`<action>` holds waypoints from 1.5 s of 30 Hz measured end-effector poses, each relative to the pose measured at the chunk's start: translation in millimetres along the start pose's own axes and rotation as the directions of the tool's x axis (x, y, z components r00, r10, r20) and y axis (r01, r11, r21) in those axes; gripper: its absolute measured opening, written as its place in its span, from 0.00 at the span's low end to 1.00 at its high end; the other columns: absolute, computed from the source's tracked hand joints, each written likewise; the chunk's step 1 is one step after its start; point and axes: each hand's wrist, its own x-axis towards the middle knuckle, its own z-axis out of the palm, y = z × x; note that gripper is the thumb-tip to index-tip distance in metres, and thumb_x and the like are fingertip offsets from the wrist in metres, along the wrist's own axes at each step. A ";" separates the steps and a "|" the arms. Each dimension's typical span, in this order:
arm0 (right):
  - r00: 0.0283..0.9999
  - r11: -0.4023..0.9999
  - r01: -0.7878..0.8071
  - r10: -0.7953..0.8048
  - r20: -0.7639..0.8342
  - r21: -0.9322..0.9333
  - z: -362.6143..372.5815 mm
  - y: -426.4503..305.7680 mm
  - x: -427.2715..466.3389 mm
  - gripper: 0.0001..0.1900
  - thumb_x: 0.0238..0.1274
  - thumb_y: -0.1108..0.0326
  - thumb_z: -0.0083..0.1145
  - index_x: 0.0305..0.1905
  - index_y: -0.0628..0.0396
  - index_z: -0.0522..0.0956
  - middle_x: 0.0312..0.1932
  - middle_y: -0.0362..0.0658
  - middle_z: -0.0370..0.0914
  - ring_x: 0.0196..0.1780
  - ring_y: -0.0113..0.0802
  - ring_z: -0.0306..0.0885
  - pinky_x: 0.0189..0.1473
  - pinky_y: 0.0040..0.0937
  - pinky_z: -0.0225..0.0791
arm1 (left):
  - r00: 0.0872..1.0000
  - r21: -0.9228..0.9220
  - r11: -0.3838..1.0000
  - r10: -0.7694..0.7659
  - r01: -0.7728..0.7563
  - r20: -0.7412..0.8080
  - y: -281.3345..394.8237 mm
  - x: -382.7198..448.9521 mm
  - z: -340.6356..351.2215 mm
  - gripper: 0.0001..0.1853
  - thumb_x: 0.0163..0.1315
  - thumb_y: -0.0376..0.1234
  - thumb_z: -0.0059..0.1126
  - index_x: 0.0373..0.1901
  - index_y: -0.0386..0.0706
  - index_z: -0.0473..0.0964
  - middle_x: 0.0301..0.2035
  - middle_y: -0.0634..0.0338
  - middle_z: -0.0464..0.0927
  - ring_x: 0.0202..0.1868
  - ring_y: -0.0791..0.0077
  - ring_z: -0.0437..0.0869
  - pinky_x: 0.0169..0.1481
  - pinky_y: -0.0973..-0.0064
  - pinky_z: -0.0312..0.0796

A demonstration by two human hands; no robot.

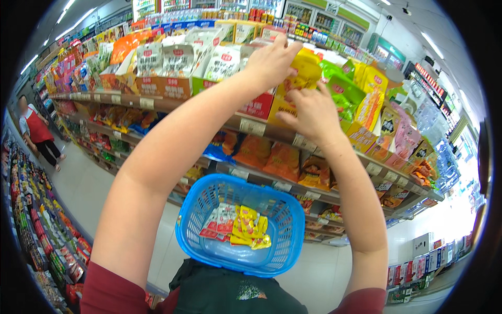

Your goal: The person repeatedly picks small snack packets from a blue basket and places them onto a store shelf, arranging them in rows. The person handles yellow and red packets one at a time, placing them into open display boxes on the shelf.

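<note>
My left hand (270,62) reaches over the top shelf, its fingers by the upper edge of yellow snack packets (306,66). Whether it grips one cannot be told. These packets stand upright in a yellow cardboard display box (283,108). At the front of that box is my right hand (315,112), fingers apart, thumb near the box's face. Below my arms, a blue plastic shopping basket (288,251) sits against my dark apron (219,292). White-and-red packets (225,219) and yellow packets (247,223) lie together inside it.
Green packets (343,92) stand right of the yellow box, white pouches (223,62) left of it. Bagged snacks (282,161) fill the shelf below. A person in a red apron (37,125) stands in the left aisle. Stacked drink cartons (431,261) are at lower right.
</note>
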 end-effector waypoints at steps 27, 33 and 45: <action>0.984 0.974 0.003 -0.043 -0.174 -0.227 25.1 2.4 4.1 0.38 0.55 0.29 0.52 0.54 0.54 0.80 0.55 0.49 0.74 0.55 0.43 0.76 0.67 0.50 0.56 | 0.540 -0.269 0.884 0.023 0.381 0.841 42.4 -308.7 94.3 0.14 0.59 0.38 0.61 0.43 0.40 0.78 0.40 0.47 0.80 0.47 0.50 0.81 0.52 0.57 0.73; 0.968 0.968 -0.086 0.137 0.211 -0.235 8.3 -11.4 19.9 0.45 0.57 0.22 0.40 0.53 0.55 0.82 0.63 0.52 0.71 0.61 0.45 0.73 0.67 0.52 0.57 | 0.221 0.015 0.776 -0.198 0.630 0.955 61.5 -385.2 172.3 0.32 0.59 0.49 0.62 0.58 0.37 0.69 0.46 0.41 0.78 0.52 0.46 0.80 0.56 0.58 0.74; 0.971 0.994 0.050 -0.072 -0.230 -0.098 -5.8 -20.0 -0.3 0.23 0.49 0.45 0.67 0.39 0.54 0.81 0.37 0.43 0.78 0.43 0.39 0.78 0.52 0.39 0.64 | 0.096 0.293 0.681 -0.472 0.672 0.876 103.9 -407.7 174.6 0.37 0.54 0.42 0.69 0.60 0.38 0.60 0.51 0.43 0.73 0.52 0.50 0.82 0.51 0.59 0.78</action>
